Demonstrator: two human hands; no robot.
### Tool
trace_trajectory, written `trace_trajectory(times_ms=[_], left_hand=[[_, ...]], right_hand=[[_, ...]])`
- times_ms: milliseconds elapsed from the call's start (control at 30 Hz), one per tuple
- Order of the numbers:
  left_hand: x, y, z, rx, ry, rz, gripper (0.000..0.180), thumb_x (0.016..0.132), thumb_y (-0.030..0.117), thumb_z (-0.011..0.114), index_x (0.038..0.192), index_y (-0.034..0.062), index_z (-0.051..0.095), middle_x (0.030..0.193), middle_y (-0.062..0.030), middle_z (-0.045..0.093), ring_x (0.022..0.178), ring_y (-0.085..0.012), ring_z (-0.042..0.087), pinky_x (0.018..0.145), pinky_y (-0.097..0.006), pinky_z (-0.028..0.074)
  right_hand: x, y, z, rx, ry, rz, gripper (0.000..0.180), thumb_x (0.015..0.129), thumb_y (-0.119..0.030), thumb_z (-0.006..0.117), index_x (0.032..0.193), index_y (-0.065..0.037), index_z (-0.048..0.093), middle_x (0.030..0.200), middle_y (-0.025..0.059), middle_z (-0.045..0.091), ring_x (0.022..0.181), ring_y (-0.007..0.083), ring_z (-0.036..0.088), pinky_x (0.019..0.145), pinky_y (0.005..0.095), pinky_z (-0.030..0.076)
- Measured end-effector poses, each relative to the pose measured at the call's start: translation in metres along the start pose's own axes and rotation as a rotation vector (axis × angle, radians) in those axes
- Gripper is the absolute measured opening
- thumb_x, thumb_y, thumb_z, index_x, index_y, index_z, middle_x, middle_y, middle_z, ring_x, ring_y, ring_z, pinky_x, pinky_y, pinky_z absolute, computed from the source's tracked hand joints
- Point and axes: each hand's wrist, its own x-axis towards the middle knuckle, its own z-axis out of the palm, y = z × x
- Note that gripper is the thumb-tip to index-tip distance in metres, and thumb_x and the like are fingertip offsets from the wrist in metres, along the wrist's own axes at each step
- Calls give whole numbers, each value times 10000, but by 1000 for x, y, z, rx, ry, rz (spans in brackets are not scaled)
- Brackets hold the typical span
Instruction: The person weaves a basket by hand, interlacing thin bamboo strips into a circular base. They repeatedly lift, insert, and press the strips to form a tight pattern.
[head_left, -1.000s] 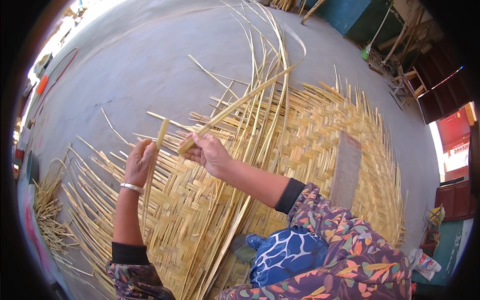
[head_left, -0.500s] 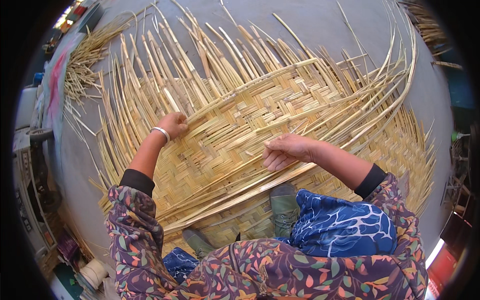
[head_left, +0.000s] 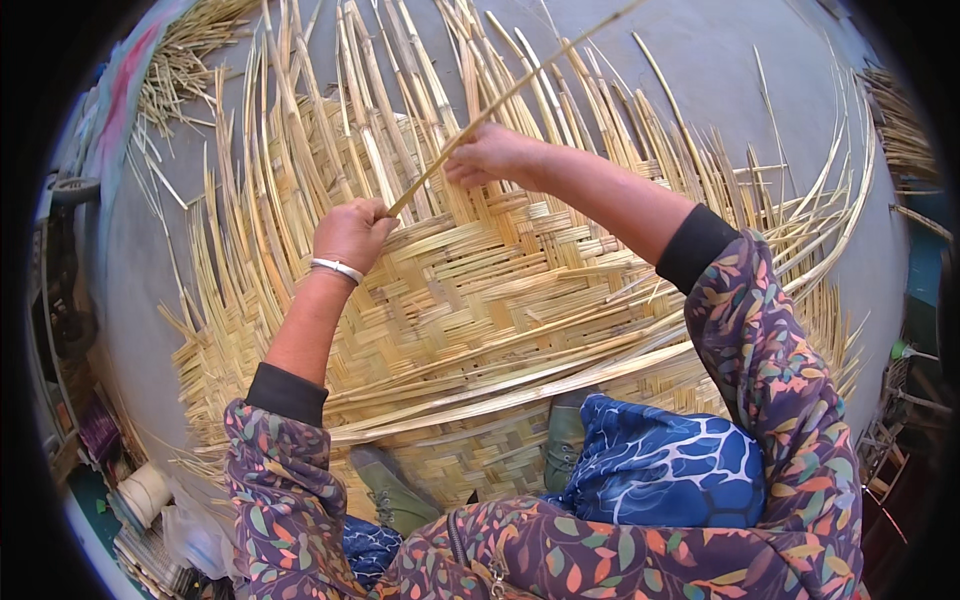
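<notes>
A large half-woven mat of pale bamboo strips (head_left: 480, 300) lies on the grey floor, with loose strip ends fanning out at its far side. My left hand (head_left: 352, 232), with a silver bangle at the wrist, is closed on the lower end of one long bamboo strip (head_left: 500, 100). That strip slants up and to the right, off the mat. My right hand (head_left: 492, 155) grips the same strip a little higher along it. Both hands are over the mat's far woven edge. My green shoes (head_left: 395, 490) stand on the mat's near edge.
Loose bundles of bamboo strips (head_left: 185, 60) lie at the upper left and more at the right rim (head_left: 900, 130). At the lower left are a white roll (head_left: 145, 492) and other clutter. Bare grey floor (head_left: 700, 60) lies beyond the mat.
Both hands have come up from resting on the weave and have taken hold of one long strip, which now stands raised and slanted. My view has shifted over the mat.
</notes>
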Motion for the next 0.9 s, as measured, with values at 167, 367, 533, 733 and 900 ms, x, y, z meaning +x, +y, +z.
trace_trajectory(times_ms=[167, 367, 533, 733, 900], left_hand=[[-5, -15, 9, -218, 117, -262, 172, 761, 227, 695, 814, 63, 688, 684, -80, 657, 594, -162, 610, 577, -289, 472], [2, -27, 16, -393, 228, -449, 218, 771, 227, 705, 710, 32, 629, 590, -19, 587, 523, -84, 508, 510, -262, 426], [5, -43, 32, -581, 255, -551, 265, 759, 266, 710, 679, 35, 607, 574, -29, 579, 498, -105, 489, 510, -279, 427], [10, -52, 40, -669, 251, -582, 254, 758, 252, 709, 691, 31, 602, 576, -25, 581, 507, -94, 489, 508, -278, 424], [11, -53, 40, -632, 261, -557, 223, 788, 211, 703, 699, 41, 591, 575, 28, 511, 506, -50, 437, 472, -232, 384]], right_hand=[[43, -28, 11, -624, 174, -126, 416, 894, -248, 573, 1203, 29, 533, 1061, 182, 608, 902, 242, 606, 808, 371, 488], [98, -41, 7, -515, 307, 9, 492, 834, -266, 664, 1155, 85, 540, 1009, 202, 626, 826, 225, 628, 742, 338, 510], [122, -54, 8, -445, 340, 129, 366, 746, -266, 742, 845, 74, 648, 781, 150, 657, 515, 207, 599, 481, 334, 498], [140, -51, 14, -451, 451, 90, 281, 745, -207, 736, 890, 17, 649, 797, 131, 651, 612, 194, 608, 543, 345, 503], [109, -58, 10, 245, 206, -87, 330, 757, -119, 724, 1037, -17, 581, 906, 74, 620, 869, 168, 576, 770, 333, 457]])
